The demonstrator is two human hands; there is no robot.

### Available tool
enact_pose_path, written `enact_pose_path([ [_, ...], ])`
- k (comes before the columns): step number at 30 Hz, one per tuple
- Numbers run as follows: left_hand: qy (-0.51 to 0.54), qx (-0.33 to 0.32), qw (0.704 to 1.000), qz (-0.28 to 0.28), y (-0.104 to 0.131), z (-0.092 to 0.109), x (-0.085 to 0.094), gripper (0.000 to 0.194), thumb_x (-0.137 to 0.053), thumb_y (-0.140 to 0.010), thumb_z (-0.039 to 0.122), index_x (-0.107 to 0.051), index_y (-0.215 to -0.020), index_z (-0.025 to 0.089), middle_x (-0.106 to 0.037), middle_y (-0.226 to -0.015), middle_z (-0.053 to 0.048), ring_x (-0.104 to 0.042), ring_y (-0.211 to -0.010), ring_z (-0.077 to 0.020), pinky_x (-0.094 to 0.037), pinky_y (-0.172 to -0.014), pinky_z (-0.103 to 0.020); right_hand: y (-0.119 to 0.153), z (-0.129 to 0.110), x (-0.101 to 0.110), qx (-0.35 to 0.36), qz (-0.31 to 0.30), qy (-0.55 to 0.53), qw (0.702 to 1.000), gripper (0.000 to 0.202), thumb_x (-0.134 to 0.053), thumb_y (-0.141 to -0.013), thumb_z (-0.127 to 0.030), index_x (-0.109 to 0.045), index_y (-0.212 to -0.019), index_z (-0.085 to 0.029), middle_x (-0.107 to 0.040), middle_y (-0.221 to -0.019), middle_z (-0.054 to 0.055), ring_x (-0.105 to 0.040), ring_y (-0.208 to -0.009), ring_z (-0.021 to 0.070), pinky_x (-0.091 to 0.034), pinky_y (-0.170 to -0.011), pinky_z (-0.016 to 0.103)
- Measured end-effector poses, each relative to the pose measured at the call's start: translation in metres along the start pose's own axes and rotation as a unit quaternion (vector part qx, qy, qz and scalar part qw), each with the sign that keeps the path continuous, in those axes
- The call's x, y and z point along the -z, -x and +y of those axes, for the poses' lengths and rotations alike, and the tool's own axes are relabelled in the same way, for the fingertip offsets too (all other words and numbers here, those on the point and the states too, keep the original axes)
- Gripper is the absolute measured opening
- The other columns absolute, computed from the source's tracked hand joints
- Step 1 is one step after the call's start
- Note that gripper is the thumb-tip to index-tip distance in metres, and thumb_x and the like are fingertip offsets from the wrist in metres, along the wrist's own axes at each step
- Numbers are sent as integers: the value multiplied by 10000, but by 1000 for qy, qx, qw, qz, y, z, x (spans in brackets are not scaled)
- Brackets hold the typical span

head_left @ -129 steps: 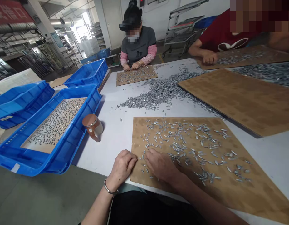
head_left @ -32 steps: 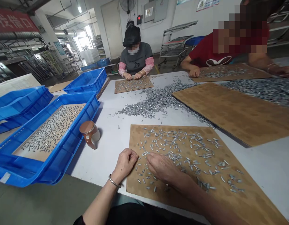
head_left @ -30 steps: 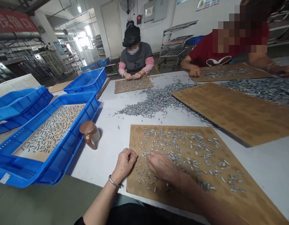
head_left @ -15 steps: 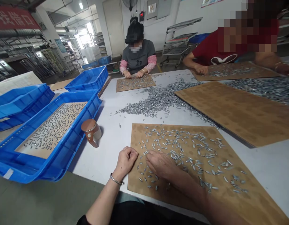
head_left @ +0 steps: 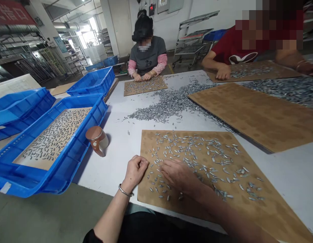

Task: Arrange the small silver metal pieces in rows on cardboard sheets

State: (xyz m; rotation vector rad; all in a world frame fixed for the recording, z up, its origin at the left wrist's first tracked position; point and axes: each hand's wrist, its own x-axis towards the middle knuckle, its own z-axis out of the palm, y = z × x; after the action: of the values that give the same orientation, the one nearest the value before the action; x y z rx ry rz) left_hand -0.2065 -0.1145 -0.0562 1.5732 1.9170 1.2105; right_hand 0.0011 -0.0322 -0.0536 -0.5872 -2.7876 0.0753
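Observation:
A brown board (head_left: 247, 206) lies before me, strewn with small silvery spindle-shaped metal pieces (head_left: 188, 156). At its left edge rests my left hand (head_left: 136, 168), thumb and fingers pinched together; whatever is between them is hidden. My right hand (head_left: 178, 173) is over the left part of the board, fingers curled down and closed among the pieces, its fingertips out of clear sight. Near the board's lower left corner, several pieces lie spaced apart. Toward the right they lie in looser clusters.
A brown-lidded mug (head_left: 97, 141) stands left of my hands, beside a blue crate (head_left: 77, 158) holding a sheet of arranged pieces. Beyond the board spreads a heap of pieces (head_left: 166, 104). Another brown board (head_left: 258, 114) lies right. Two co-workers (head_left: 147, 55) sit across the table.
The whole view has shifted slightly. My right hand has moved a little to the right over the board, fingers still closed. My left hand stays at the board's edge.

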Motion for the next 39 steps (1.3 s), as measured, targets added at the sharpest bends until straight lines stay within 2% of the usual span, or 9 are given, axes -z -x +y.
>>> enact_pose_path([
  [7, -5, -2, 1000, 2, 0, -3, -1, 194, -603, -924, 332, -683, -804, 204, -641, -801, -16, -587, -734, -162, -458, -727, -294, 6, -8, -7, -12, -22, -5, 1000, 192, -529, -969, -142, -648, -829, -198, -681, -863, 52, -580, -771, 175, -329, -727, 315],
  [15, -6, -3, 1000, 0, 0, -2, -1, 215, -599, -931, 354, -671, -796, 203, -621, -792, -13, -583, -736, -160, -456, -730, -294, -7, -10, 6, -126, -106, 3, 986, 250, -518, -983, -177, -672, -787, -202, -719, -811, 54, -597, -686, 161, -267, -613, 319],
  [18, -10, -1, 1000, -4, -1, -2, 0, 217, -590, -940, 360, -677, -816, 205, -645, -835, -27, -599, -760, -164, -462, -744, -296, -7, -11, 13, -165, -116, 12, 979, 255, -514, -978, -177, -674, -780, -203, -727, -818, 59, -607, -691, 169, -260, -603, 324],
  [22, -6, -4, 1000, -6, -1, -2, 0, 219, -593, -940, 360, -677, -813, 202, -643, -830, -27, -595, -748, -162, -460, -733, -294, -1, -14, 14, -140, -91, -7, 986, 268, -481, -998, -185, -668, -808, -207, -710, -839, 51, -606, -726, 173, -296, -636, 314],
  [27, -6, -5, 1000, -1, -1, -2, 0, 197, -603, -927, 331, -674, -796, 202, -638, -810, -20, -592, -733, -160, -458, -724, -290, 8, -18, 5, -78, -101, -33, 991, 189, -525, -970, -178, -669, -850, -197, -705, -856, 54, -605, -742, 175, -317, -667, 305],
  [34, -5, -11, 1000, 5, 0, -4, -1, 204, -601, -932, 345, -679, -807, 204, -629, -806, -15, -585, -731, -159, -458, -719, -288, 6, -20, -6, -70, -107, -27, 991, 203, -486, -977, -167, -661, -876, -194, -702, -869, 63, -611, -758, 184, -346, -683, 301],
  [39, 1, -7, 1000, 0, -1, -3, 1, 205, -602, -925, 338, -678, -798, 196, -626, -801, -19, -576, -720, -160, -459, -723, -296, 10, -8, 4, -107, -54, -71, 990, 268, -446, -999, -186, -633, -808, -202, -686, -849, 51, -613, -782, 180, -358, -690, 297],
])
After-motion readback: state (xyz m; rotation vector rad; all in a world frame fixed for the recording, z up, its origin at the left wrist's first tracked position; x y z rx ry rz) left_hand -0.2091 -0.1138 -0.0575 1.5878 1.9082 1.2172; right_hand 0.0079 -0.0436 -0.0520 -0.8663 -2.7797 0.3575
